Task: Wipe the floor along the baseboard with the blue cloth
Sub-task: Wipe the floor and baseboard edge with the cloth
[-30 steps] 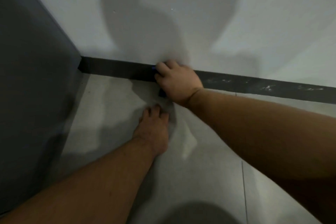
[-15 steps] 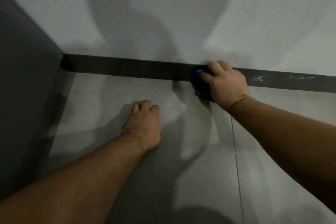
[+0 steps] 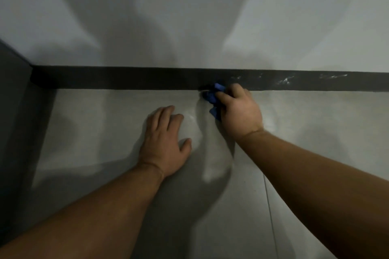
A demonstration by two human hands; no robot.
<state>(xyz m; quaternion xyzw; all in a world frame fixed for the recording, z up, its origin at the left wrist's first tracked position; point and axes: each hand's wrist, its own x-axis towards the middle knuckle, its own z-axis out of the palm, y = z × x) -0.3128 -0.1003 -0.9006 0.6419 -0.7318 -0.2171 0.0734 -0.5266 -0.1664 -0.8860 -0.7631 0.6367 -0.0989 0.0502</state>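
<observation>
A bunched blue cloth (image 3: 213, 96) lies on the grey floor (image 3: 105, 124) right where it meets the dark baseboard (image 3: 126, 78). My right hand (image 3: 239, 109) is shut on the cloth and presses it down, hiding most of it. Only its left folds show. My left hand (image 3: 165, 143) rests flat on the floor to the left and nearer to me, fingers apart, holding nothing.
A dark grey panel (image 3: 14, 111) closes the corner on the left. The pale wall (image 3: 189, 17) rises above the baseboard. White smears (image 3: 286, 80) mark the baseboard to the right of the cloth. A tile joint (image 3: 269, 212) runs toward me at the lower right.
My right hand slid the cloth along the baseboard to the right, away from the corner, and has come down onto the floor edge. My left hand has spread flatter on the floor.
</observation>
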